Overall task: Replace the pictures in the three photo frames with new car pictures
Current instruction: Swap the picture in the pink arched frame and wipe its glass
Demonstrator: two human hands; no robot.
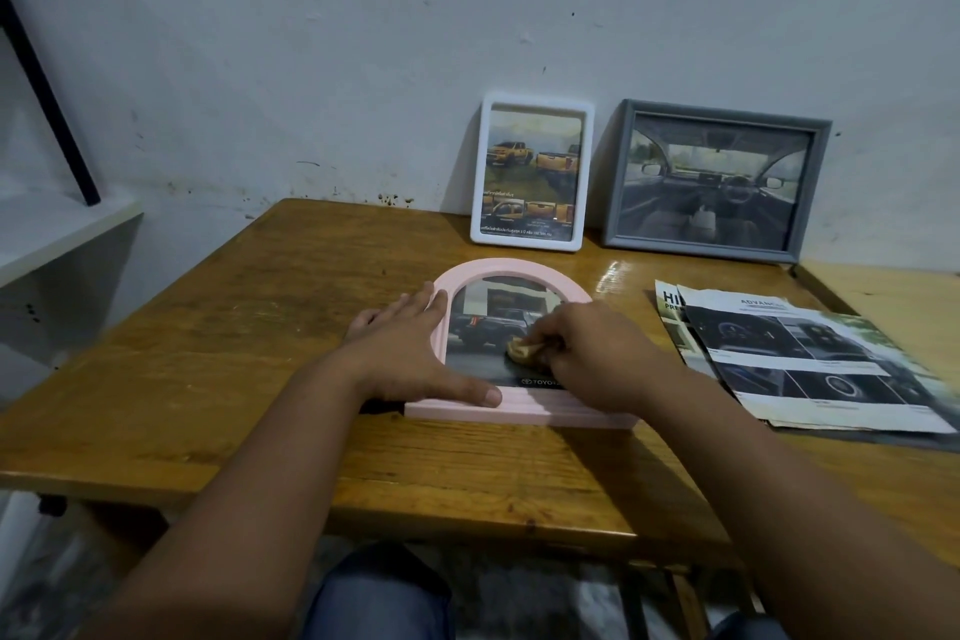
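Left grip (410,343) lay spread flat, fingers straight along the left edge of the pink arched frame (519,408), thumb resting on its bottom rail. Right grip (592,348) was curled, pinching a small tan cloth (522,350) against the glass over a dark car picture (493,327). Pink frame lay face up on the wooden surface (234,327), near the middle. Behind it, a white frame (532,172) with yellow trucks and a grey frame (717,179) with a car interior stood leaning on the wall (311,42), side by side. Loose car brochures (805,353) lay to the right of the pink frame, overlapping.
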